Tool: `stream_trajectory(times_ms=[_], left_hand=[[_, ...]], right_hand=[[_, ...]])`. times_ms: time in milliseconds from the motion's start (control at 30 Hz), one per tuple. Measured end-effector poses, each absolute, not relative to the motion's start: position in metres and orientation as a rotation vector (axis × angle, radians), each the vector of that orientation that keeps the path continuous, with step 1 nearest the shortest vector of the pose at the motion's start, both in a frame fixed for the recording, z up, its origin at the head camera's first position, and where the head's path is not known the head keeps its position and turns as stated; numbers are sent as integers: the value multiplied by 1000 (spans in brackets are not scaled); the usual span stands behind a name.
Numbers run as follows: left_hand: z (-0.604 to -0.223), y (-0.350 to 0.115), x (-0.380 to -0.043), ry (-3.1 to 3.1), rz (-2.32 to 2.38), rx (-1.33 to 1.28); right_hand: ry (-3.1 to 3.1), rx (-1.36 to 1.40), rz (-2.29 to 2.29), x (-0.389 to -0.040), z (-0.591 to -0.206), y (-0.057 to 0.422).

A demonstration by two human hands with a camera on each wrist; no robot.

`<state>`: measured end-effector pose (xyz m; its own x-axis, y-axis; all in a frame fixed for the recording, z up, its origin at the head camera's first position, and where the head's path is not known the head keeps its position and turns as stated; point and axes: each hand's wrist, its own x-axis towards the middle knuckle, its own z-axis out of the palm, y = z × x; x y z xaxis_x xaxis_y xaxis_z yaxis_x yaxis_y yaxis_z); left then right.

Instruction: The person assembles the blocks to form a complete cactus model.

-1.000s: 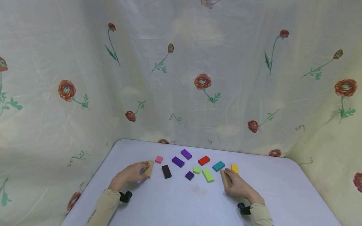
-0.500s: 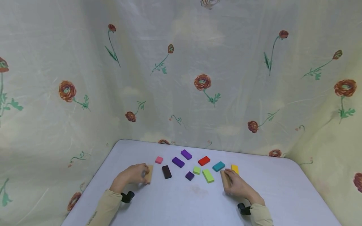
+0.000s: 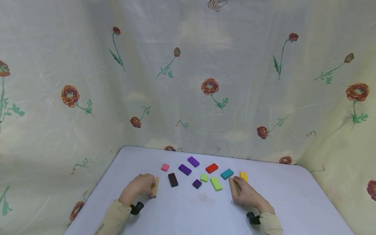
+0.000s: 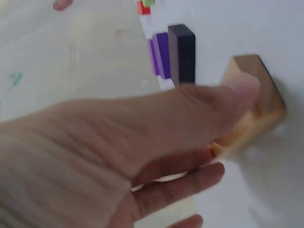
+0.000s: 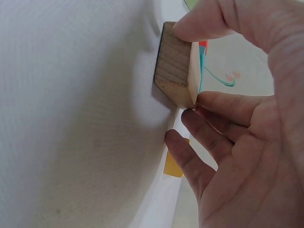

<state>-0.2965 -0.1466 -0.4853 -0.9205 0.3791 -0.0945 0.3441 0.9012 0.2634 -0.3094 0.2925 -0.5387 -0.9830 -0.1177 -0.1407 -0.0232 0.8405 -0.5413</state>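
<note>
On the left of the white table my left hand (image 3: 141, 186) pinches a plain wooden block (image 3: 156, 186) between thumb and fingers. The left wrist view has the thumb across that block (image 4: 267, 88), with the other fingers partly hidden behind it. Over on the right, my right hand (image 3: 247, 195) grips a second wooden block (image 3: 233, 187) by its ends. Up close in the right wrist view, thumb and index finger hold this block (image 5: 173, 61), its end near the table surface. A dark brown block (image 3: 173, 180) lies just right of the left hand; a yellow block (image 3: 243, 176) lies behind the right hand.
Between the hands lie two purple blocks (image 3: 185, 169), a small dark purple block (image 3: 197, 183), a red block (image 3: 211, 168), a teal block (image 3: 227, 174), a long lime block (image 3: 216, 183) and a small lime one. A pink block (image 3: 165, 167) sits farther back. Flowered cloth (image 3: 188, 81) encloses the table.
My left hand has drawn its wooden block nearer to me along the left side. The right hand and its block have stayed in place, as have the coloured blocks.
</note>
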Motion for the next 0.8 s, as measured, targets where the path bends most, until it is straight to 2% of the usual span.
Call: stream_trajectory(times_ms=[267, 800], left_hand=[[-478, -128, -285, 2941, 154, 524], [-488, -127, -278, 2914, 270, 606]], right_hand=[[2848, -113, -833, -309, -540, 294], [2849, -103, -817, -311, -543, 296]])
